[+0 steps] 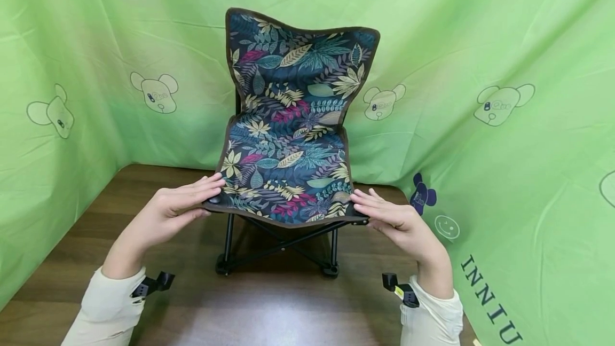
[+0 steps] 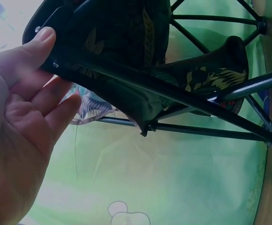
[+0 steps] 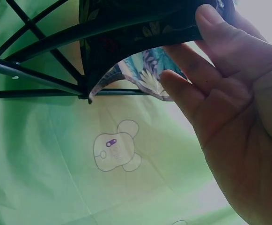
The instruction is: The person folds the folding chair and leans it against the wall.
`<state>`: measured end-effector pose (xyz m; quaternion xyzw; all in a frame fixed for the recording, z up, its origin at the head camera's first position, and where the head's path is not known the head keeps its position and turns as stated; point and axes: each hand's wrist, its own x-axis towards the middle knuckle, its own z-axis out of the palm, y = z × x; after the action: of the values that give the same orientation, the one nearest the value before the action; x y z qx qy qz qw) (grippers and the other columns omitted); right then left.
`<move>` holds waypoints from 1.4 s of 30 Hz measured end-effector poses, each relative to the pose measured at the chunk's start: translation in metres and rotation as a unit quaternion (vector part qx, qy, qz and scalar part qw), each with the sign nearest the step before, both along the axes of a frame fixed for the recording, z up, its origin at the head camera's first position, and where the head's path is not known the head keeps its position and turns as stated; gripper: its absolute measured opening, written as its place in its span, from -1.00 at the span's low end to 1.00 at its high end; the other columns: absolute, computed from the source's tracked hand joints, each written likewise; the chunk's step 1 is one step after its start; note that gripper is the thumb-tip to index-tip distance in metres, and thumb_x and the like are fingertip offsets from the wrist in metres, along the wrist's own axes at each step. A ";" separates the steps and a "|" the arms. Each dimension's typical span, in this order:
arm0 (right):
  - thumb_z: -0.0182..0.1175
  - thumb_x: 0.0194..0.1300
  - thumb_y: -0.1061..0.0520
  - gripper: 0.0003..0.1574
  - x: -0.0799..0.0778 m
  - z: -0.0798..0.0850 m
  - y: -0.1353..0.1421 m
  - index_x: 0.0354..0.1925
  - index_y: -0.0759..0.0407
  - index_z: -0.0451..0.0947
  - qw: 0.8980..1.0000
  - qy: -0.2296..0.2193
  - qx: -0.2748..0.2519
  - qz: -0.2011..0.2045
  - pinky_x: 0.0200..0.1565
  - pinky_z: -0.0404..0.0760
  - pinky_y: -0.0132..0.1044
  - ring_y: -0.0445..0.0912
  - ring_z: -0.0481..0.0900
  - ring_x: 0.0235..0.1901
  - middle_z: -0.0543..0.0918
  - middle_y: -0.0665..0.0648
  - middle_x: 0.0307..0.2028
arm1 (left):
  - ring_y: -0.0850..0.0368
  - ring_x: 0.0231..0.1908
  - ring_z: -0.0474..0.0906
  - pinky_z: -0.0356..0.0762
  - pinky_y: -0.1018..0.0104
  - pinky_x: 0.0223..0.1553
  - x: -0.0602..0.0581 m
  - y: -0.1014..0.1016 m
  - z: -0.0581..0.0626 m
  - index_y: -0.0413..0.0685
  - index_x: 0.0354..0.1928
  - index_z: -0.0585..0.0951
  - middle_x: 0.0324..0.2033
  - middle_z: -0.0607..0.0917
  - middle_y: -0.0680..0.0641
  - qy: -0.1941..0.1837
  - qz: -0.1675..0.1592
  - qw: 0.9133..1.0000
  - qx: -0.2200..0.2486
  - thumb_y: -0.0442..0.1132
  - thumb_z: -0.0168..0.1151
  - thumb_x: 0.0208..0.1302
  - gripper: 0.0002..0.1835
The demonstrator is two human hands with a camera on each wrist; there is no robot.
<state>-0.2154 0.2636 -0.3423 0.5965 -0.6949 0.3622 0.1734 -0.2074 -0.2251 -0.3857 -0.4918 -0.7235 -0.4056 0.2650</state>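
Observation:
A small folding chair (image 1: 288, 162) with dark leaf-patterned fabric stands unfolded in the head view, its front towards me. My left hand (image 1: 178, 207) holds the seat's front left corner, fingers over the top and thumb underneath. At the front right corner, my right hand (image 1: 389, 220) holds the seat the same way. The left wrist view shows the thumb of the left hand (image 2: 28, 103) against the seat's underside, beside the black tubes (image 2: 145, 84). In the right wrist view, the thumb of the right hand (image 3: 234, 103) lies against the dark corner from below.
The chair's black feet (image 1: 330, 269) stand on a brown wood-grain tabletop (image 1: 269, 308). Green curtain (image 1: 182, 15) with printed bear heads hangs behind the chair and on both sides. The backrest (image 1: 302, 63) rises close in front of the rear curtain.

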 end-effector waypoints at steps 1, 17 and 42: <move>0.17 -0.11 0.77 -0.19 0.000 0.000 0.000 0.20 0.54 0.54 1.000 0.001 0.000 -0.003 0.55 0.12 -0.08 0.08 0.35 0.46 0.50 0.54 0.26 | -0.11 0.41 0.42 0.27 0.25 0.46 0.000 0.000 0.001 -0.39 0.19 0.63 0.24 0.58 -0.41 0.001 0.000 1.000 -0.002 -0.74 0.43 -0.11 -0.32; 0.28 -0.09 0.69 -0.28 -0.005 0.001 -0.005 0.13 0.52 0.60 0.999 0.032 -0.017 -0.031 0.51 0.22 -0.05 0.13 0.51 0.35 0.61 0.48 0.17 | -0.06 0.32 0.54 0.35 0.11 0.43 -0.002 0.008 0.005 -0.37 0.10 0.69 0.16 0.68 -0.32 0.109 0.037 0.993 0.006 -0.17 0.23 0.47 -0.62; 0.30 0.15 0.58 -0.53 0.009 0.023 -0.027 0.08 0.57 0.61 0.998 0.022 -0.060 0.002 0.47 0.31 0.00 0.23 0.46 0.37 0.61 0.48 0.18 | -0.17 0.26 0.58 0.42 0.26 0.37 0.004 0.028 0.018 -0.44 0.08 0.67 0.09 0.71 -0.35 0.130 0.073 0.987 0.063 -0.16 0.17 0.50 -0.59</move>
<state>-0.2068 0.2362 -0.3189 0.5942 -0.6668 0.3904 0.2235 -0.2030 -0.1970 -0.3673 -0.4681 -0.6900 -0.3629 0.4160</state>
